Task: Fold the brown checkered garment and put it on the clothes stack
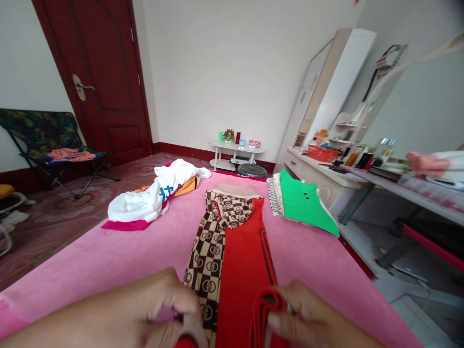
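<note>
A pair of trousers (232, 241) lies lengthwise on the pink bed cover (108, 261), one leg brown-and-cream checked, the other red. My right hand (308, 314) is closed, pinching the folded red hem at the near end. My left hand (163, 309) is blurred by motion, with fingers curled at the near end of the checked leg; whether it grips the cloth is unclear.
A heap of white, orange and pink clothes (152, 198) lies at the bed's far left. A folded green garment (304, 203) tops a small stack at far right. A folding chair (50, 140) stands by the red door (97, 72). A cluttered desk (362, 174) runs along the right.
</note>
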Action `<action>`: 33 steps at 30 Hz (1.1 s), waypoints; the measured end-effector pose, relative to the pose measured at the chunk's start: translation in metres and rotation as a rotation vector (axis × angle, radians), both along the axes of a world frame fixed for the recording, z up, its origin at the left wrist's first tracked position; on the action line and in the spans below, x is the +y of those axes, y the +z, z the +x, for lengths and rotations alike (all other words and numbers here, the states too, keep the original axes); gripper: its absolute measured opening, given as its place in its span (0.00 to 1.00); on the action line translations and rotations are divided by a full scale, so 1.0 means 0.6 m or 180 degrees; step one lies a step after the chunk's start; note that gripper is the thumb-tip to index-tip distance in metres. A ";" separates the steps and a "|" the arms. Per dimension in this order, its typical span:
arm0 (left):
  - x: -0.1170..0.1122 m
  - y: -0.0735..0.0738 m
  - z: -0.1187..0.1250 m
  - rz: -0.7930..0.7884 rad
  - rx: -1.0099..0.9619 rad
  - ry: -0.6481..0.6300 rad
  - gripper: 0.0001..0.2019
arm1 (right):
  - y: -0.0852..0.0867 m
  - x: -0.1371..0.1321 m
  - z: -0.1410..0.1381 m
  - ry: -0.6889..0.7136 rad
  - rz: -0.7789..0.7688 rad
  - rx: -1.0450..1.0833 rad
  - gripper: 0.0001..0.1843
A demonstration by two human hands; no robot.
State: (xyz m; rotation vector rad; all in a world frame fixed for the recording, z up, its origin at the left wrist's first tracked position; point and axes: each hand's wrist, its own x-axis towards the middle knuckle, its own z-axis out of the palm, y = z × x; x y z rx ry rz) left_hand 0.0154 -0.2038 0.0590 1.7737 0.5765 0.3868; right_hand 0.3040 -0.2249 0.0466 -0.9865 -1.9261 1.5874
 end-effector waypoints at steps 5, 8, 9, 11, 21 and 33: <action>0.217 0.035 0.042 0.0019 -0.0192 0.0966 0.17 | 0.034 0.212 0.020 -0.1218 -0.0202 0.0805 0.24; 0.369 -0.007 0.075 0.0284 -0.0027 0.1971 0.18 | -0.020 0.364 0.045 -0.2114 0.0118 0.0691 0.23; 0.410 -0.029 0.084 0.0364 0.0166 0.2362 0.19 | -0.047 0.404 0.054 -0.2536 0.0312 0.0533 0.23; 0.466 -0.081 0.098 0.0522 0.0535 0.2927 0.22 | -0.103 0.460 0.074 -0.3107 0.0582 0.0290 0.28; 0.494 -0.223 0.084 0.1377 0.0592 0.2977 0.26 | -0.210 0.476 0.115 -0.2746 0.1337 0.0502 0.27; 0.501 -0.206 0.104 0.2325 0.0369 0.2646 0.18 | -0.196 0.478 0.098 -0.2592 0.2635 -0.0695 0.23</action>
